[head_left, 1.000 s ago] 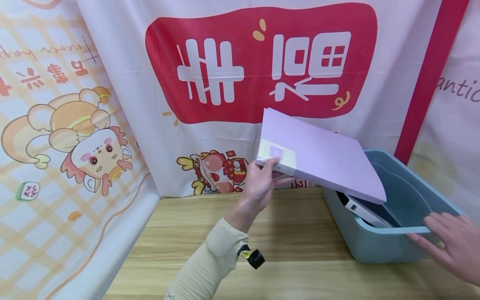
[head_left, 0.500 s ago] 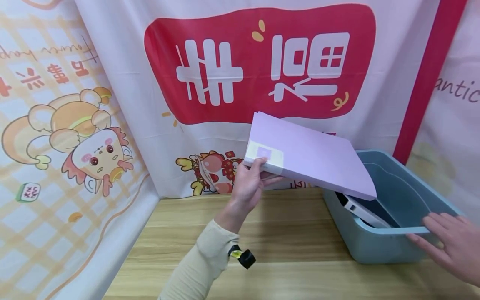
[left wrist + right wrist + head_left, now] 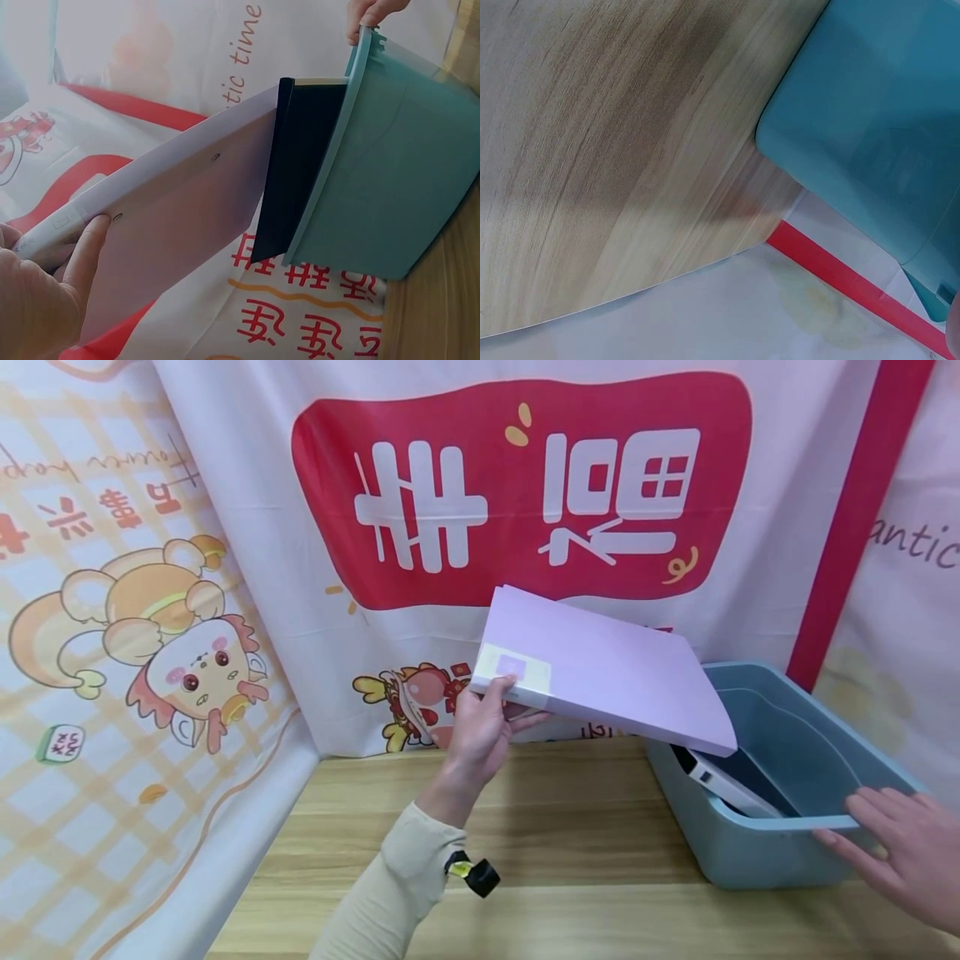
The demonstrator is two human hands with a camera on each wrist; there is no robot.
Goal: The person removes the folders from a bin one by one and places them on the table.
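My left hand (image 3: 480, 727) grips a lilac file folder (image 3: 600, 668) at its spine end, with the thumb on the pale label side and fingers beneath. The folder is tilted, its far end over the left edge of a blue-grey plastic bin (image 3: 765, 856). Two small metal-rimmed holes show on the underside of the folder in the left wrist view. My right hand (image 3: 903, 852) holds the bin's near right rim, thumb outside and fingers over the edge. Inside the bin leans a dark folder (image 3: 307, 150) with a white spine (image 3: 738, 789); whether the lilac folder touches it, I cannot tell.
The bin stands on a wood-grain table (image 3: 570, 852), at its right side. Printed cloth (image 3: 517, 485) hangs behind the table and along both sides. A black strap mount (image 3: 480, 877) sits on the left wrist.
My left hand has moved left, drawing the lilac folder with it away from the bin. The right hand and the bin have stayed in place.
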